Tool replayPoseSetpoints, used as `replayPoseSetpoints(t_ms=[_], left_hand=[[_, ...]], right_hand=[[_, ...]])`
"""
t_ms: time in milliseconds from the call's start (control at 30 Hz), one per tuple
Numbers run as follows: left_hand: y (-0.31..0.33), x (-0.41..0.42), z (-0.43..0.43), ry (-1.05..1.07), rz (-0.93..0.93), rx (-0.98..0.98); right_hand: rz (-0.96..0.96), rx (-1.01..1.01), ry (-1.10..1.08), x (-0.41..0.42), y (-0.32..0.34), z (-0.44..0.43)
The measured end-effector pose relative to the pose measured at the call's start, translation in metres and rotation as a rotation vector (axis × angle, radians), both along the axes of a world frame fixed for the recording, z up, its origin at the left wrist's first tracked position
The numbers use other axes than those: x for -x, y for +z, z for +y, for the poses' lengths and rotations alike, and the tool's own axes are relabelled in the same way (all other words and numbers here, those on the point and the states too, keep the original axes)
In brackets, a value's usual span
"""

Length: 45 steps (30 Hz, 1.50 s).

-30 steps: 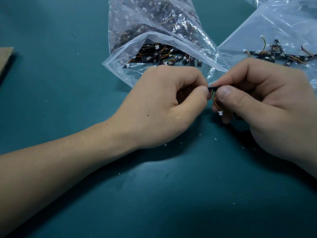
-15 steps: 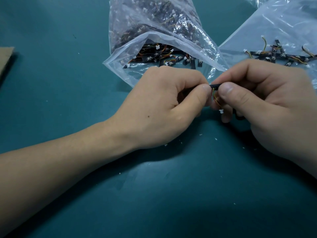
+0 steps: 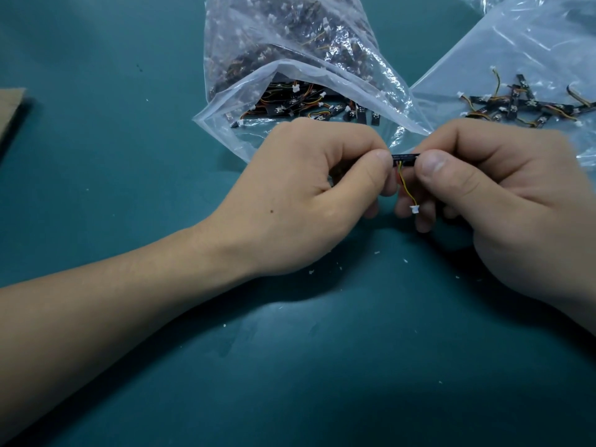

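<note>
Found fingers of left hand curled, thumb and forefinger pinching the left end of black strip. Found right hand pinching the opposite end the same way, remaining fingers folded under.

Logged surroundings:
- clear bag lying just behind the hands, mouth toward them, packed with similar strips
- second clear bag at right rear, carrying loose strips; could not tell whether on it or inside
- cardboard at the far left edge
- white crumbs scattered over teal mat near the wrists

Noted both strip ends hidden under the thumbs, and the knuckles covering part of the first bag's near lip.

Recorded strip held above the mat between the two hands, long axis running left to right, roughly level. Traced red and yellow wires dropping from its middle toward the viewer, ending in white connector in front of the right hand's folded fingers.

Compared with half a second earlier: saw thumbs slightly farther apart, with more of the strip and wires exposed. Saw no shift in connector or bags.
</note>
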<state>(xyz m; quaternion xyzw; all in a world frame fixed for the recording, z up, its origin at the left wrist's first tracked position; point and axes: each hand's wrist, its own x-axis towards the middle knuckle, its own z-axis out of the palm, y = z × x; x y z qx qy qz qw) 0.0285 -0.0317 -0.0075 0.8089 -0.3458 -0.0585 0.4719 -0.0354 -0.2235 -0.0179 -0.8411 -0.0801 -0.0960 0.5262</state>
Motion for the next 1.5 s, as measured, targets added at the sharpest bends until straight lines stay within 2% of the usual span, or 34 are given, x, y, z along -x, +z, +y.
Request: replayPoseSetpoints(t_ms=[333, 500, 1500], left_hand=[[-0.0003, 0.0003, -0.0002, -0.003, -0.053, -0.011], [0.0003, -0.0004, 0.0012, -0.016, -0.053, -0.006], [-0.0004, -0.0005, 0.0033, -0.066, -0.042, -0.057]], right_hand=[[-0.002, -0.046, 0.001, 0.0012, 0.0008, 0.0012], [-0.024, 0.04, -0.028, 0.0005, 0.0005, 0.0012], [-0.066, 0.169, -0.06, 0.0006, -0.0021, 0.0021]])
